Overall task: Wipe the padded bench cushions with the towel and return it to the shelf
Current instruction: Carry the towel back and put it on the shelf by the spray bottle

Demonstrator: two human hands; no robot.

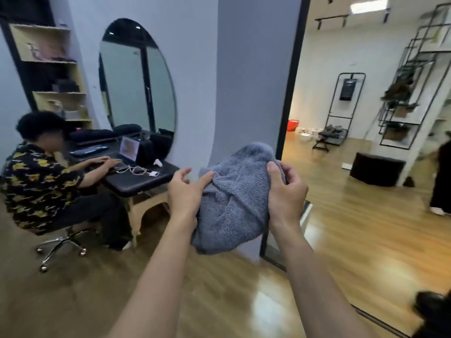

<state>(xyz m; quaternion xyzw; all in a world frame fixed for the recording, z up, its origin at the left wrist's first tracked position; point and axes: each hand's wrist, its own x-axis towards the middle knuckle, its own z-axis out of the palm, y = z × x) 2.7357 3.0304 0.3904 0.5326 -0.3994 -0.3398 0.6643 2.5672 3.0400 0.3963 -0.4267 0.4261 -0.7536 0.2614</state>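
A bunched grey-blue towel (234, 198) hangs in the air in front of me at mid-frame. My left hand (186, 193) holds its left edge, thumb pressed into the fabric and fingers spread. My right hand (285, 191) grips the towel's upper right part, fingers curled round it. A black padded bench (144, 181) stands to the left below an oval mirror, with a laptop and cables on it. A wooden shelf unit (48, 69) stands at the far left wall.
A person (41, 181) sits on a wheeled stool at the bench, typing. A grey wall corner (244, 93) is straight ahead. To the right are wooden floor, a black ottoman (377, 172), metal racks (410, 93) and another person's legs (441, 179).
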